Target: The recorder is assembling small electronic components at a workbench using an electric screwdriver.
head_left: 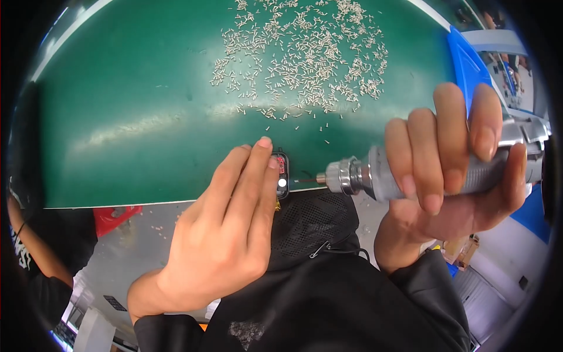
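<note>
My left hand [226, 220] reaches over the table's near edge, its fingers pressed together along a small black casing [285, 186]. Red parts and a round white spot show inside the casing; its left side is hidden under my fingertips, and my thumb is out of sight. My right hand [448, 158] is wrapped around a grey electric screwdriver [355, 175], held nearly level. The screwdriver's thin bit points left at the casing, its tip close to the casing's right side. Whether the tip touches it, I cannot tell.
Many small silvery screws [316, 67] lie scattered across the far part of the green tabletop [129, 100]. A blue bin [466, 61] stands at the far right. At the left edge another person's arm [38, 246] shows, beside a red bag [114, 219] below the table edge.
</note>
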The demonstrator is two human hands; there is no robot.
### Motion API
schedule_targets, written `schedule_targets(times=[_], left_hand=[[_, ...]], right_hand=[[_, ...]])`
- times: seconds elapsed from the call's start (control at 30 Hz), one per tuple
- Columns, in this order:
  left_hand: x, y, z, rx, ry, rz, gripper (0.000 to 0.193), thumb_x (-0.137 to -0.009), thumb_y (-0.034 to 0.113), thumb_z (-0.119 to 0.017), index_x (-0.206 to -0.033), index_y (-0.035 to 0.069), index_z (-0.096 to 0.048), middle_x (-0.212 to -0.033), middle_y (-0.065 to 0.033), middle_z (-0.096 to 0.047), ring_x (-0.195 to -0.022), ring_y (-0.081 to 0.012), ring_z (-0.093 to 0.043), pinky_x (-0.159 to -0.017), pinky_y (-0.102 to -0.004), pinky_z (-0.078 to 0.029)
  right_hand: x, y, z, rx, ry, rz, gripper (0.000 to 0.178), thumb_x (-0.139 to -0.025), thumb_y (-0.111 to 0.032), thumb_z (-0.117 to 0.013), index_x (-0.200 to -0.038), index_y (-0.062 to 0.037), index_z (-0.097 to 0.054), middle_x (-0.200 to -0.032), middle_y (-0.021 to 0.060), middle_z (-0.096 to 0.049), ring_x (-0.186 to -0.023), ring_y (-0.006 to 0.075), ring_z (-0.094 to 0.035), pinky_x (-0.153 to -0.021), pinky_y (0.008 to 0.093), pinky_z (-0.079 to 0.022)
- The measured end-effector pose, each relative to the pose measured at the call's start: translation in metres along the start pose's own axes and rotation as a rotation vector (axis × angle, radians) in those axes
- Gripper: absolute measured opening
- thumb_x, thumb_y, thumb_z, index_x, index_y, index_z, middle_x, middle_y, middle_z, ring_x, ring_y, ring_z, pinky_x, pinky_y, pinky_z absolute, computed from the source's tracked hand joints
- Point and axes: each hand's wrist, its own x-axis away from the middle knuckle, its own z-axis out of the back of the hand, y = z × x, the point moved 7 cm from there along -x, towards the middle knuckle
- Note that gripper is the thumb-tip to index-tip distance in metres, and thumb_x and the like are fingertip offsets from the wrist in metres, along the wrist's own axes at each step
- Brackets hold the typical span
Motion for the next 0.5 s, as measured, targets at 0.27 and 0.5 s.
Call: schedule_targets(times=[0.27, 0.5], left_hand=[[-0.003, -0.001, 0.004, 0.090, -0.019, 0.079, 0.036, -0.063, -0.004, -0.062, -0.097, -0.015, -0.061, -0.108, -0.0244, -0.060, -0.094, -0.0338, -0.060, -0.073, -0.0356, -0.055], [0.000, -0.007, 0.002, 0.139, 0.007, 0.091, 0.040, -0.062, -0.006, -0.062, -0.102, -0.015, -0.059, -0.111, -0.0234, -0.059, -0.094, -0.0355, -0.060, -0.073, -0.0384, -0.055]], right_hand=[[-0.019, 0.006, -0.006, 0.099, -0.181, -0.117, 0.028, -0.093, -0.035, -0.042, -0.093, -0.0081, -0.047, -0.071, 0.0037, -0.045, -0.053, 0.0125, -0.047, -0.058, 0.0282, -0.039], [-0.024, 0.013, -0.007, 0.145, -0.164, -0.154, 0.027, -0.093, -0.035, -0.041, -0.090, -0.0094, -0.046, -0.073, 0.0037, -0.045, -0.054, 0.0125, -0.048, -0.060, 0.0286, -0.039]])
